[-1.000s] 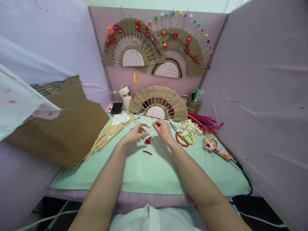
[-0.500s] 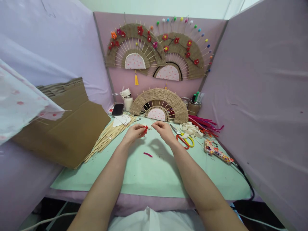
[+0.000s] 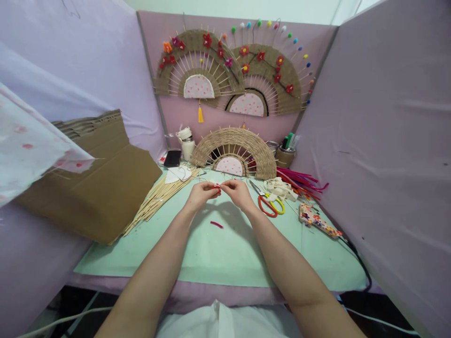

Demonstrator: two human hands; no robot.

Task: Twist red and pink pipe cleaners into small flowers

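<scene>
Between the fingertips of my left hand (image 3: 200,195) is a small red flower (image 3: 217,188), probably of fuzzy pipe cleaner. My right hand (image 3: 240,193) is pinched, with its fingertips touching the flower's right side; whatever they hold is too small to name. Both hands hover over the pale green table cover (image 3: 239,263). Below them lies a short magenta piece of pipe cleaner (image 3: 216,225). Just behind the hands stands a twine-wrapped half-round fan (image 3: 243,137). To the right of my right hand are scissors (image 3: 268,209) with red and yellow handles.
Bamboo sticks (image 3: 155,202) and a cardboard sheet (image 3: 95,197) lie left. On the right are cream strips (image 3: 280,188), pink and red pipe cleaners (image 3: 303,178) and a corded flower-patterned glue gun (image 3: 317,220). A bottle (image 3: 186,144), phone (image 3: 172,158) and pen holder (image 3: 284,156) stand behind.
My hands have come together: the right fingertips, apart from the flower before, now touch it. The flower has moved slightly right with my left hand. The view has shifted a little.
</scene>
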